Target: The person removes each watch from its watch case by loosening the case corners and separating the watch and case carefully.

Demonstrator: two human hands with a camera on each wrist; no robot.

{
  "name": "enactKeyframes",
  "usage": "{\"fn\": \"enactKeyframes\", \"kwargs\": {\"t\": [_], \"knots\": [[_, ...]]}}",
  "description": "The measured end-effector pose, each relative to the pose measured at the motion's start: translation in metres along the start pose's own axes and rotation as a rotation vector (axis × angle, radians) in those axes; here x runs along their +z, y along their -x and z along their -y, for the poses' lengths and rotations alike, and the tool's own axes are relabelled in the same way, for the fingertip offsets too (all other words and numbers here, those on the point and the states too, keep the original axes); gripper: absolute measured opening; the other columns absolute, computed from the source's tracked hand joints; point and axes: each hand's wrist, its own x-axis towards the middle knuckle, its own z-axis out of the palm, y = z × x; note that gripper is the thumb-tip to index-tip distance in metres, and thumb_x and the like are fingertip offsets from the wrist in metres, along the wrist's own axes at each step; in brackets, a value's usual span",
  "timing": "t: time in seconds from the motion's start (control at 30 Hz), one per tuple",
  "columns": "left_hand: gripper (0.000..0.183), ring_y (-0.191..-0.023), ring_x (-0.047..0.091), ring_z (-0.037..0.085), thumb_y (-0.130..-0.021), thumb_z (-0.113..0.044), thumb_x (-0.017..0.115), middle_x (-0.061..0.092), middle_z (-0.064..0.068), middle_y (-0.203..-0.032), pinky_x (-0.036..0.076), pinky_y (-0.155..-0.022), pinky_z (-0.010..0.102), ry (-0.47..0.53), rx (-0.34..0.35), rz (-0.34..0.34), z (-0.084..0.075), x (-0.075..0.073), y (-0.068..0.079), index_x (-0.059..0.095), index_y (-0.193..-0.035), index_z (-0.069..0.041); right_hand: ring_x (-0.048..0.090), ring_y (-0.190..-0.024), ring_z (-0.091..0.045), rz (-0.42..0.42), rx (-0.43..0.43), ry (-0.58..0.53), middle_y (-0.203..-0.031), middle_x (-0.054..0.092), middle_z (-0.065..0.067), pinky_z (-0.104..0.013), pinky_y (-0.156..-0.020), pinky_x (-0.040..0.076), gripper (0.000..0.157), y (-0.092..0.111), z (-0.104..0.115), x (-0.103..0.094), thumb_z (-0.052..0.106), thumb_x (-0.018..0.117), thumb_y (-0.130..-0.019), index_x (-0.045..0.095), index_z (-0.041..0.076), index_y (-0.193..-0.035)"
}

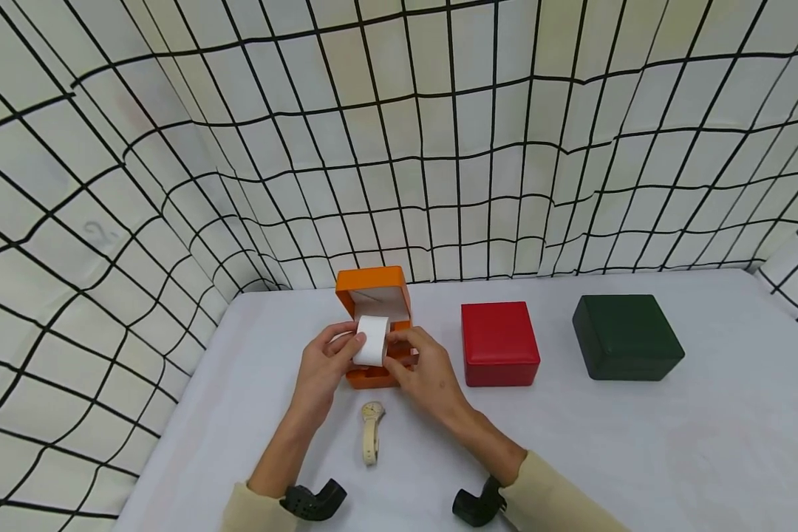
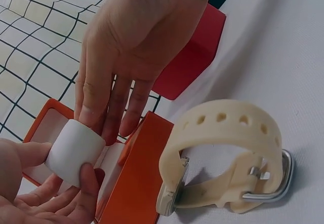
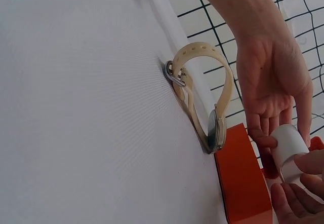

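Note:
Both hands hold a white, hollow, rounded watch cushion (image 1: pixel 372 343) over the opened orange watch box (image 1: pixel 372 278). My left hand (image 1: pixel 321 369) pinches its left side between thumb and fingers. On the opposite side, my right hand (image 1: pixel 435 375) grips the edge with thumb and fingertips. In the right wrist view the cushion (image 3: pixel 288 142) shows its open end. A cream wristwatch (image 1: pixel 370 437) lies on the table between the forearms, in front of the box. Its strap (image 2: pixel 223 110) is buckled into a loop, as the left wrist view shows.
To the right of the orange box sits a closed red box (image 1: pixel 499 336), and farther right a closed dark green box (image 1: pixel 628 336). A white cloth covers the table (image 1: pixel 638 458). Black netting (image 1: pixel 455 155) over white panels borders the back and left side.

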Motion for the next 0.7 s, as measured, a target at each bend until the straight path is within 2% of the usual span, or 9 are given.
{"fn": "enactKeyframes", "kwargs": {"t": [0.33, 0.57, 0.7], "knots": [[0.044, -0.117, 0.067, 0.020, -0.103, -0.024, 0.066, 0.063, 0.019, -0.143, 0.059, -0.085, 0.017, -0.010, 0.024, -0.032, 0.0012, -0.0009, 0.0066, 0.058, -0.143, -0.006, 0.066, -0.110, -0.022, 0.014, -0.022, -0.018, -0.125, 0.067, -0.010, -0.035, -0.090, 0.062, 0.037, -0.0005, -0.0047, 0.0024, 0.010, 0.075, -0.095, 0.068, 0.004, -0.131], [0.048, -0.122, 0.067, 0.022, -0.102, -0.021, 0.068, 0.060, 0.016, -0.147, 0.061, -0.093, 0.024, -0.005, 0.049, 0.012, 0.0011, 0.0027, 0.0078, 0.057, -0.147, -0.007, 0.064, -0.111, -0.021, 0.015, -0.030, 0.023, -0.130, 0.065, -0.009, -0.029, -0.088, 0.061, 0.043, 0.0004, -0.0067, 0.0017, 0.013, 0.076, -0.095, 0.066, 0.002, -0.136], [0.049, -0.128, 0.064, 0.025, -0.100, -0.020, 0.071, 0.060, 0.014, -0.146, 0.059, -0.093, 0.020, -0.046, 0.058, 0.013, 0.0001, 0.0039, 0.0069, 0.058, -0.147, -0.011, 0.066, -0.104, -0.022, -0.007, -0.052, 0.056, -0.123, 0.067, -0.011, -0.030, -0.086, 0.062, 0.047, -0.0018, -0.0078, 0.0005, 0.010, 0.079, -0.092, 0.065, 0.001, -0.136]]}}
